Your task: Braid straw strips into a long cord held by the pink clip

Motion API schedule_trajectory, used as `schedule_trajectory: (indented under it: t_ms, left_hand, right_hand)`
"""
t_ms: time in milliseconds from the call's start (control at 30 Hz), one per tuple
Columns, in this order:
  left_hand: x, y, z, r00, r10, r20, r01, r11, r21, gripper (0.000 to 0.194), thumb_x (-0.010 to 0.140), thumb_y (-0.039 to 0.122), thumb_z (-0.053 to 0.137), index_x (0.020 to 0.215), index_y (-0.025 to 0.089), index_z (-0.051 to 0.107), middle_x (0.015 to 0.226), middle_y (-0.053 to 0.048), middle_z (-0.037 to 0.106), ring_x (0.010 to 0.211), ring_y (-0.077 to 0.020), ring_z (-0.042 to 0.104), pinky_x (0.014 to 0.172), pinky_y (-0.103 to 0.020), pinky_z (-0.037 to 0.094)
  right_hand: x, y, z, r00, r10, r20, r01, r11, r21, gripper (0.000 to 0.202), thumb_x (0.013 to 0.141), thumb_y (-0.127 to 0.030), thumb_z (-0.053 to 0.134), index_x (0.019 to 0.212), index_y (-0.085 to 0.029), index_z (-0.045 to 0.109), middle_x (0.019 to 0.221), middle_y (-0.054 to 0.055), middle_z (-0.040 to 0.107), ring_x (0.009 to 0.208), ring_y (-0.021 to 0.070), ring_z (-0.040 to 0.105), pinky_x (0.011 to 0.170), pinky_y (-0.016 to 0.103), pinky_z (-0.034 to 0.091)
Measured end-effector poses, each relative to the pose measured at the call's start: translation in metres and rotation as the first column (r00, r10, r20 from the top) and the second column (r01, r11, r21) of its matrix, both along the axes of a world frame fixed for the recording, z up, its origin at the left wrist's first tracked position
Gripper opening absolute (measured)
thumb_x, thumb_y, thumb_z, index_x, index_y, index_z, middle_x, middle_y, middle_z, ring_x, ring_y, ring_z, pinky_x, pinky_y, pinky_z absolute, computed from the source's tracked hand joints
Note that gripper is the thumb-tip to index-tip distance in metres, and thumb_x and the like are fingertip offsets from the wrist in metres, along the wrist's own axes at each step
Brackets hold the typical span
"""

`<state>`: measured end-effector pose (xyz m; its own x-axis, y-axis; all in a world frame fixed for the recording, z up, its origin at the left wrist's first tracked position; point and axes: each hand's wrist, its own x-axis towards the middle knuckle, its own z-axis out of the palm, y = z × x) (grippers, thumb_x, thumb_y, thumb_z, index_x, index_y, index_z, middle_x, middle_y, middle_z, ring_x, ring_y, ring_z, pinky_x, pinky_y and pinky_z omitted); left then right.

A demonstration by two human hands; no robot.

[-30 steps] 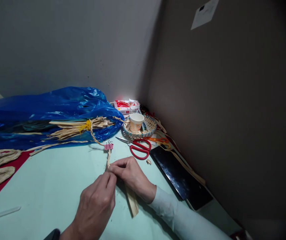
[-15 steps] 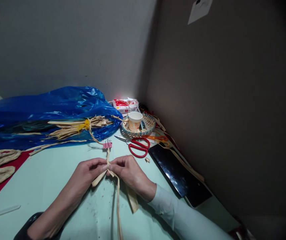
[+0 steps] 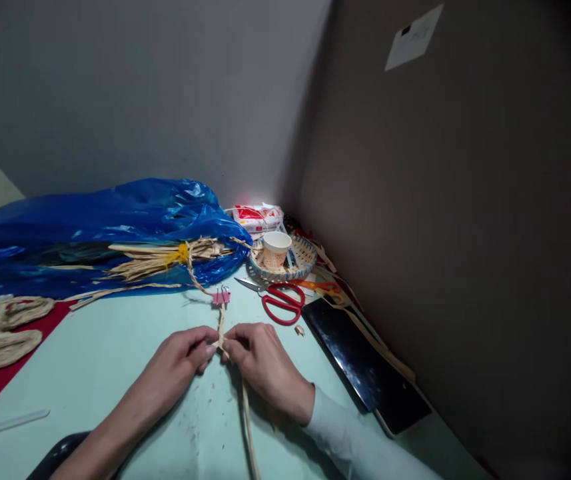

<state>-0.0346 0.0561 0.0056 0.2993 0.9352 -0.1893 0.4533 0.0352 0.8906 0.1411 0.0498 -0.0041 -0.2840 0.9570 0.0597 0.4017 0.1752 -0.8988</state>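
Note:
Near the middle of the pale green table, my left hand (image 3: 182, 359) pinches the pale fibre braid (image 3: 222, 325) from its left side. My right hand (image 3: 265, 363) is closed on the braid's right side, its fingertips close to those of the left. A pink binder clip (image 3: 221, 297) grips the braid's far end, just beyond my fingers. One long loose strand (image 3: 248, 427) hangs from under my right hand toward the near edge. My palms and fingers partly hide the point where the strands cross.
Behind lies a blue plastic bag (image 3: 150, 207) with a tied straw bundle (image 3: 140, 260). Red-handled scissors (image 3: 285, 303), a paper cup (image 3: 276, 250) in a woven basket (image 3: 308, 257) and a black tablet (image 3: 340, 353) are to the right. Woven soles (image 3: 10, 347) lie left.
The view has shifted, so the table things appear slightly lower and to the right. The wide strand ends below my hands no longer show clearly. Both hands remain closed at the braid.

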Motion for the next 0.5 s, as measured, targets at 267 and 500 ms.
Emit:
schedule_trajectory:
  t_ms: [267,500]
  left_hand:
    - [0.018,-0.001,-0.004,0.984,0.141,0.105,-0.137,0.990,-0.042,0.024,0.072,0.045,0.057,0.068,0.021,0.057,0.053,0.006,0.050,0.046,-0.0130,0.039,0.049,-0.026,0.031]
    - [0.019,0.003,0.001,0.959,0.222,0.176,-0.207,0.973,-0.102,0.026,0.060,0.042,0.064,0.065,0.017,0.063,0.062,-0.001,0.062,0.061,-0.0169,0.053,0.061,-0.027,0.039]
  right_hand:
    - [-0.005,-0.006,0.007,1.000,-0.010,0.022,0.010,1.000,0.013,0.028,0.091,-0.009,0.050,0.075,-0.012,0.073,0.068,0.004,0.069,0.063,0.0131,0.056,0.062,0.022,0.035]
    - [-0.006,-0.006,0.007,0.996,-0.036,0.083,0.039,0.999,-0.032,0.026,0.091,-0.015,0.053,0.073,-0.013,0.073,0.062,0.002,0.064,0.061,0.0128,0.050,0.059,0.023,0.031]
